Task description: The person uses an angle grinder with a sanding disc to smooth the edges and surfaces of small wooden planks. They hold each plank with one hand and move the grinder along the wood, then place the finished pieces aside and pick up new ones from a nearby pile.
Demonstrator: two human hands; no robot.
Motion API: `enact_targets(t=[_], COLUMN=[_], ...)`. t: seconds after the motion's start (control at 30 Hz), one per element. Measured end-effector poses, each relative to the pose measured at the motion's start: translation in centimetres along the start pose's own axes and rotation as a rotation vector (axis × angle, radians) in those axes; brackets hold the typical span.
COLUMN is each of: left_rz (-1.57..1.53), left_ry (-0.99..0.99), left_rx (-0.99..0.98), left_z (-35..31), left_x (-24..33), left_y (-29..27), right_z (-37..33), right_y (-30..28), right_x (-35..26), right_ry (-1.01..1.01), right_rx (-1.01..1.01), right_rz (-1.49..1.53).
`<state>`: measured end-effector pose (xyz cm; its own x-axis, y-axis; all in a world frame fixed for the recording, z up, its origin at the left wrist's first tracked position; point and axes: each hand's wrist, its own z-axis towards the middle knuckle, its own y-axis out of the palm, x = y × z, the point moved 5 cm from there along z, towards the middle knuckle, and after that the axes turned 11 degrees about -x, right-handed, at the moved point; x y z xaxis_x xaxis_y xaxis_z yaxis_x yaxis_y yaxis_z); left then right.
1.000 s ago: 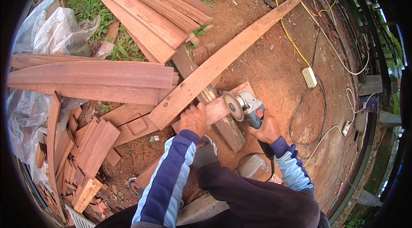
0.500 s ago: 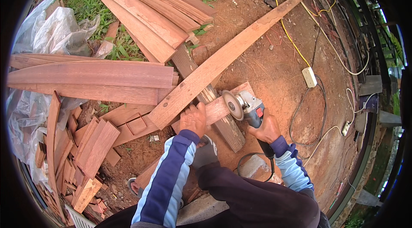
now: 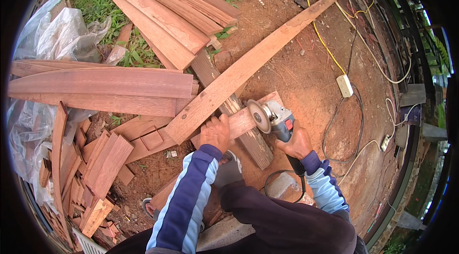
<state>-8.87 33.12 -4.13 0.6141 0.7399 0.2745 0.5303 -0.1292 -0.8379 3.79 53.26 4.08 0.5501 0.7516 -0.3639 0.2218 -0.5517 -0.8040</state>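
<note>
My right hand [image 3: 295, 143] is wrapped round the body of a grey and blue angle grinder [image 3: 281, 121] with a red switch. Its round disc [image 3: 258, 116] stands on edge against a short wooden board [image 3: 240, 124]; whether it has cut into the wood I cannot tell. My left hand [image 3: 215, 133] is closed over the board's near left part and presses on it, the fingertips partly hidden. Beneath the board lies a rough, weathered timber [image 3: 256, 149]. A long plank [image 3: 253, 67] slants across the same timber, just beyond my left hand.
Stacked planks [image 3: 158, 12] lie at the far left, with more boards [image 3: 100, 84] below them. Wood offcuts [image 3: 103, 168] are heaped at the left near clear plastic sheeting [image 3: 64, 34]. A white socket box [image 3: 344, 86] on a yellow cable and a looped black cord [image 3: 326, 134] lie at the right.
</note>
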Motion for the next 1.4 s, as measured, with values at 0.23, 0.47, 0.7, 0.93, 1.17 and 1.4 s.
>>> enact_targets(t=[0.23, 0.47, 0.7, 0.93, 1.17, 1.4], left_rz=[-0.002, -0.018, -0.049, -0.016, 0.003, 0.015], left_ry=[-0.011, -0.010, -0.009, -0.016, -0.019, -0.015], left_rx=[-0.037, -0.016, -0.006, -0.024, -0.038, -0.026], left_z=[-0.16, -0.19, -0.27, 0.04, 0.04, 0.02], left_x=[-0.01, -0.08, -0.07, -0.17, -0.06, -0.01], left_y=[-0.49, -0.35, -0.52, 0.21, 0.02, 0.03], right_z=[0.21, 0.23, -0.25, -0.59, -0.58, -0.60], right_y=[-0.02, -0.19, -0.08, 0.07, 0.15, 0.18], right_x=[-0.18, -0.44, -0.38, -0.15, -0.04, -0.04], right_ry=[-0.028, -0.030, -0.012, 0.016, 0.024, 0.013], right_rx=[0.017, 0.017, 0.004, 0.000, -0.015, -0.008], right_rz=[0.026, 0.009, 0.031, 0.023, 0.004, -0.003])
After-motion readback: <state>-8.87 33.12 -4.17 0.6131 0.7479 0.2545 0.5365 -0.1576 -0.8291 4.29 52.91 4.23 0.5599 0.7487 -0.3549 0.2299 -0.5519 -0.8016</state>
